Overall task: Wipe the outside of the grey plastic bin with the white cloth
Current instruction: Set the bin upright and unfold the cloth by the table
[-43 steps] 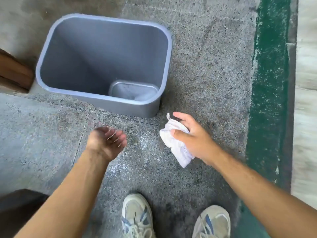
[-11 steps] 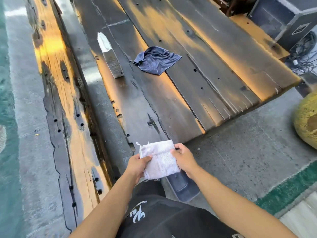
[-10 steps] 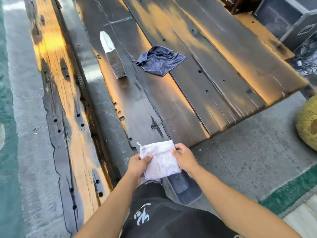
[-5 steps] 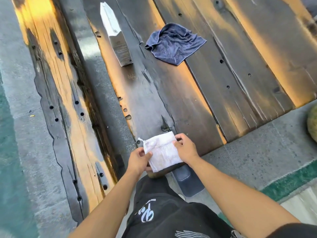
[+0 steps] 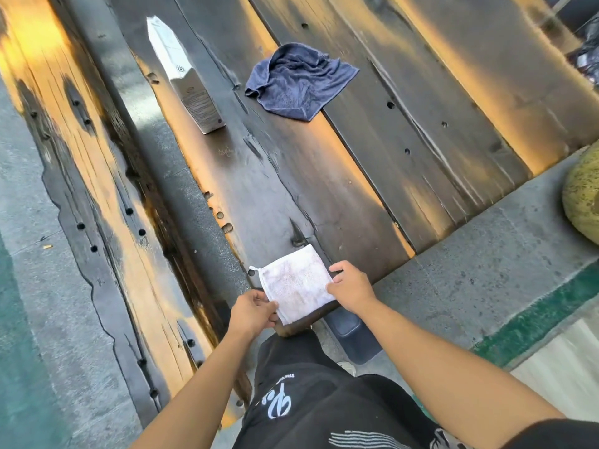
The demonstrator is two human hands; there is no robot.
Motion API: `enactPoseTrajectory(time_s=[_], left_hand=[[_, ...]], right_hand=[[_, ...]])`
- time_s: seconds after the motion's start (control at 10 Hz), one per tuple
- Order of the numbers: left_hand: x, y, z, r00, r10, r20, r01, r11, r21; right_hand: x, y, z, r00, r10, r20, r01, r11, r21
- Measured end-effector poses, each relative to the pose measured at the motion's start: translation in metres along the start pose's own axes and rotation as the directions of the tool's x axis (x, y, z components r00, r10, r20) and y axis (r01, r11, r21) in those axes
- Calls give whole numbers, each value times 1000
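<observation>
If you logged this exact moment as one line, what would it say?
left hand: pinching white cloth corner | right hand: on opposite edge | cloth: folded, at wooden table near end | grey bin: out of view

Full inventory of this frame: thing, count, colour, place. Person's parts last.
white cloth: 1, white with faint pinkish stains, folded flat at the table's near end, held at both sides
blue cloth: 1, dark blue, crumpled on the table, far centre
carton: 1, white and grey, upright on the table, left of the blue cloth
wooden table: 1, dark planks with orange patches
bench: 1, same wood, left of the table
yellowish round object: 1, right edge, cut off
dark block: 1, on the floor under the table's end, unclear what
left hand: pinches cloth's left edge
right hand: pinches cloth's right edge
</observation>
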State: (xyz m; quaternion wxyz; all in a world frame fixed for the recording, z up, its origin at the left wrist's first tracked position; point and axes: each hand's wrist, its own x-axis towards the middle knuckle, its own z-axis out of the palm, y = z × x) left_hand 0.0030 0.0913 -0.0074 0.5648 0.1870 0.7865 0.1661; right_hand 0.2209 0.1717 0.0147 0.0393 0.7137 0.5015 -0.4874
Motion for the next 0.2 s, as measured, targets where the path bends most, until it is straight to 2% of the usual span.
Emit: enactPoseTrajectory(time_s=[0.2], left_hand=[[-23,-23,15,994,-40,97,27,991,131]], right_hand=[[-26,32,1,996,85,-3,-85,996,-13]])
